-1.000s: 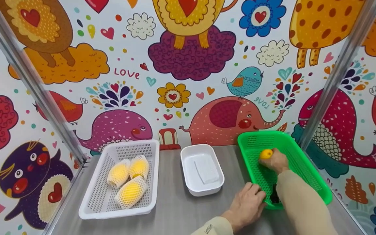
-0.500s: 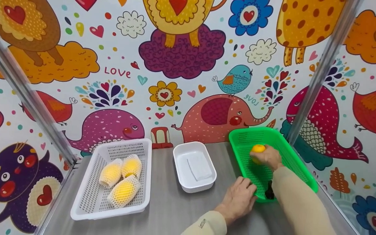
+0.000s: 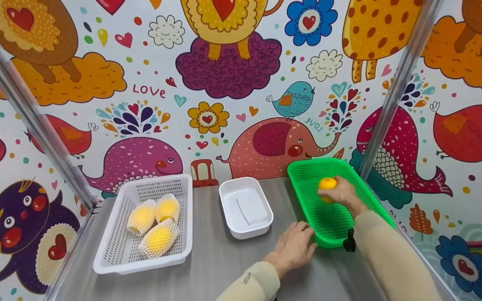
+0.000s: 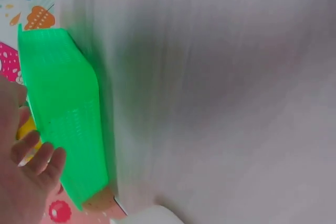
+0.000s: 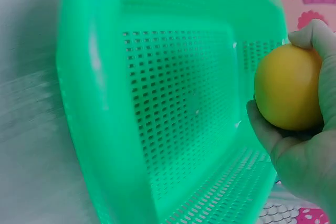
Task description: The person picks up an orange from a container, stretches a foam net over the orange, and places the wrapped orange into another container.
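My right hand (image 3: 343, 194) grips a smooth yellow fruit (image 3: 328, 184), thumb and fingers curled round it. It is over the left side of the green basket (image 3: 329, 240); in the right wrist view the fruit (image 5: 289, 86) looks round, seen against the basket's perforated wall. My left hand (image 3: 293, 246) is by the near left corner of that basket, fingers loosely bent and holding nothing. In the left wrist view its fingers overlap the green basket (image 4: 73, 129); whether they touch it I cannot tell. Several inner parts of the basket are hidden by the right arm.
A white basket (image 3: 184, 246) at the left holds three yellow fruits (image 3: 159, 239) in foam nets. Between the two baskets stands a small white tub (image 3: 246, 213) with a pale, flat item inside. Patterned walls and metal posts (image 3: 400, 88) enclose the grey table (image 3: 207, 251).
The right hand has raised the fruit from low in the green basket. The left hand, earlier at the basket's rim, has drawn slightly away. The whole view has shifted somewhat.
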A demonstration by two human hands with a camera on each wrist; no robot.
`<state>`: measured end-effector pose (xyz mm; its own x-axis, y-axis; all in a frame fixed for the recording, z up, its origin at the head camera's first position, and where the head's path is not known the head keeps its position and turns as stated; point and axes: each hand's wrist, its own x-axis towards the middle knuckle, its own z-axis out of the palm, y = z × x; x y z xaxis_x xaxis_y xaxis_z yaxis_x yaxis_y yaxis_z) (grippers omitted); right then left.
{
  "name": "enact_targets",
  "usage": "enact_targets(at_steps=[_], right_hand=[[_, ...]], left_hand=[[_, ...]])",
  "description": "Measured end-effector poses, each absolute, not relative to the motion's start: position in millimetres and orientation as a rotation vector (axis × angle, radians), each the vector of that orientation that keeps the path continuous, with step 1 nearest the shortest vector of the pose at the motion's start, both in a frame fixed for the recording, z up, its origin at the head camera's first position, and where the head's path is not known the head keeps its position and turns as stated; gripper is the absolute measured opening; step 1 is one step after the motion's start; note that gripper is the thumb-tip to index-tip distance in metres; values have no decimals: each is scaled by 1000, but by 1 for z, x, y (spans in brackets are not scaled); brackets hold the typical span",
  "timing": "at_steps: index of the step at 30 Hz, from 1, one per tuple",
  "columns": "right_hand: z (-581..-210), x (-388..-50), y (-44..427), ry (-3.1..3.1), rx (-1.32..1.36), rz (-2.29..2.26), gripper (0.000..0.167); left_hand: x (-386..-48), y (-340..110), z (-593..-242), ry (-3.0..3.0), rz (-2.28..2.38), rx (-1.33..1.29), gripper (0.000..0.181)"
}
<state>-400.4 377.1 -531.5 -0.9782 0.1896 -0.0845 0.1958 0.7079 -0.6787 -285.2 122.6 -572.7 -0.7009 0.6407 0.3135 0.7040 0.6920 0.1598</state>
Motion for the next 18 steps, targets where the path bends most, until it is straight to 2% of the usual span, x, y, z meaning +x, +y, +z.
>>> enact_targets(at_steps=[6, 14, 18], right_hand=[[-524, -385, 356, 2931, 185, -1206, 88], [-513, -350, 303, 2924, -95, -1332, 73], [-510, -334, 272, 2915, -227, -1346, 73]], left_hand=[[-285, 94, -578, -2707, -562, -942, 21], [-282, 67, -578, -2766, -734, -848, 23], [-282, 53, -577, -2758, -855, -792, 25]])
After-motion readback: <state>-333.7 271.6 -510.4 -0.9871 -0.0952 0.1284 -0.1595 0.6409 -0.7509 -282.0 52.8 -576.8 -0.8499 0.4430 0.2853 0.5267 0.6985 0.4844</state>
